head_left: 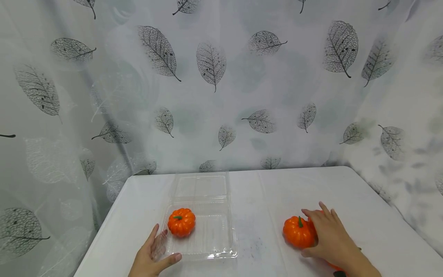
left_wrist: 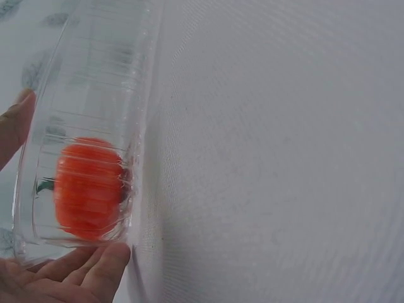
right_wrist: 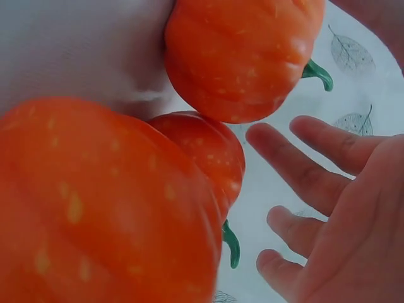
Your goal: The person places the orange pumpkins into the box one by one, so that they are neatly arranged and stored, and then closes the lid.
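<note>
A clear plastic clamshell box (head_left: 216,231) lies with its lid folded back, holding one small orange pumpkin (head_left: 181,222) at its left side. My left hand (head_left: 152,256) rests at the box's near left corner, thumb along the front edge and fingers by the left side. In the left wrist view, fingertips (left_wrist: 113,262) touch the box wall. Over at the right, my right hand (head_left: 328,238) reaches over a group of pumpkins, fingers spread beside a green-stemmed pumpkin (head_left: 297,232). The right wrist view has three pumpkins close together, with a gap between the fingers and the upper pumpkin (right_wrist: 243,57).
All of this is on a table (head_left: 256,215) with a white cover. A leaf-patterned curtain (head_left: 238,96) hangs behind and around it. The folded-back lid (head_left: 200,186) extends toward the far edge. A pumpkin (head_left: 333,266) is partly hidden under the right wrist.
</note>
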The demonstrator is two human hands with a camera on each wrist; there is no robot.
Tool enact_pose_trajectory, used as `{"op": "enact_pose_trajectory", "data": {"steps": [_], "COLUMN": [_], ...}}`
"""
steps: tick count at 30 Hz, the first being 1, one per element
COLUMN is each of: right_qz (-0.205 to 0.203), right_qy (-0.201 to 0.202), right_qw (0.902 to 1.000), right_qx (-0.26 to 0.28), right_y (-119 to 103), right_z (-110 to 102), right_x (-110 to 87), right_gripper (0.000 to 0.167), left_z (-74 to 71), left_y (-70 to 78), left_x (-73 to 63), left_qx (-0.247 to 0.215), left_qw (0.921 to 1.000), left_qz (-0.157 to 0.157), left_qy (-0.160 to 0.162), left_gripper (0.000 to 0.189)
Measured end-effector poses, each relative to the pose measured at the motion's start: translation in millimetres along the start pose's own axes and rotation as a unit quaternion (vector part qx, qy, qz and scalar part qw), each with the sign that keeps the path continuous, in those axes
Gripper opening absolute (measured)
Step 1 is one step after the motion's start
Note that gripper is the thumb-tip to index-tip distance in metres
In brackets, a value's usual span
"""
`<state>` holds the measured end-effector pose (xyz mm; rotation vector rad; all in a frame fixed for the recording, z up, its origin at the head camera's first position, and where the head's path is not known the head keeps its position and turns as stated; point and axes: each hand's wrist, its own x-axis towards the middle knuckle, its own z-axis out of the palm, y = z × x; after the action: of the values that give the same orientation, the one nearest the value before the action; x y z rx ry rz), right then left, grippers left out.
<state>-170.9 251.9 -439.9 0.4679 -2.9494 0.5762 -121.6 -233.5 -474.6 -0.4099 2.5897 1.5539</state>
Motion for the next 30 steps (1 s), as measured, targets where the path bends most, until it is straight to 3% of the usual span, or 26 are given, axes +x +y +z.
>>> {"op": "enact_pose_trajectory", "data": {"steps": [10,15,30], "right_qz": [0.016,0.023,-0.005], "right_qy": [-0.022,-0.031,0.013], "right_qw": [0.9995,0.999,0.9997], "right_qx": [-0.014,-0.023,-0.019], "right_y": [0.0,2.0,-7.9], "right_z": [4.4,6.7,8.9], "right_x": [3.1,3.8,4.9], "right_gripper": [0.105,0.093,0.081], "left_z": [-0.2,1.2,1.6], "left_y": [0.3,0.3,-3.0], "left_x": [0.5,1.4,2.8], "left_qx": [0.001,0.012,0.003], "left_qw": [1.0,0.9999,1.0], "left_qz": [0.0,-0.008,-0.005], "left_qy": [-0.002,0.001,0.002], "left_gripper": [0.124,0.124,0.125]}}
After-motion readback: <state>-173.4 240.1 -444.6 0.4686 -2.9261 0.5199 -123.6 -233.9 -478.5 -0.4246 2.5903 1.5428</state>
